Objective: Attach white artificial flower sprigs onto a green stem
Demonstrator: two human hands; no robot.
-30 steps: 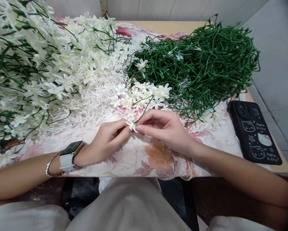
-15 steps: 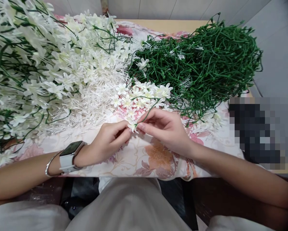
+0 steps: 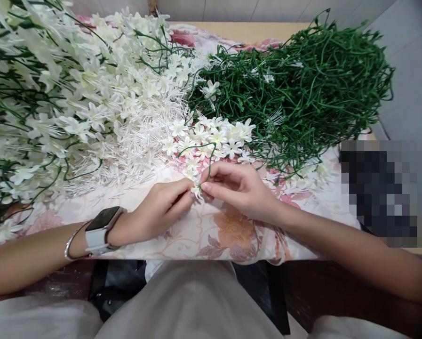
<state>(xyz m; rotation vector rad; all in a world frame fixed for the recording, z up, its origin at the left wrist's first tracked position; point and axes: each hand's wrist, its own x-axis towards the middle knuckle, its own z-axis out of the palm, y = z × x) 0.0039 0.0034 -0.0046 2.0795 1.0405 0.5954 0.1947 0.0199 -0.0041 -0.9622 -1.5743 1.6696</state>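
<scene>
My left hand (image 3: 159, 208) and my right hand (image 3: 241, 188) meet at the table's front middle, fingertips pinched on one small white artificial flower (image 3: 197, 190). A thin green stem (image 3: 208, 164) rises from my right fingers and curves back to the left over a small heap of loose white flowers (image 3: 211, 138). My left wrist carries a white watch (image 3: 99, 229) and a bangle. Both hands rest on a floral cloth (image 3: 232, 233).
A big pile of finished white flower sprays (image 3: 55, 94) fills the left. White plastic stamen pieces (image 3: 140, 146) lie beside it. A tangled mound of bare green stems (image 3: 302, 89) sits at the back right. A blurred dark object (image 3: 380, 193) lies at the right edge.
The green stem in my right hand has swung from leaning right to curving up and left. Both hands shifted slightly; the view tilted a little.
</scene>
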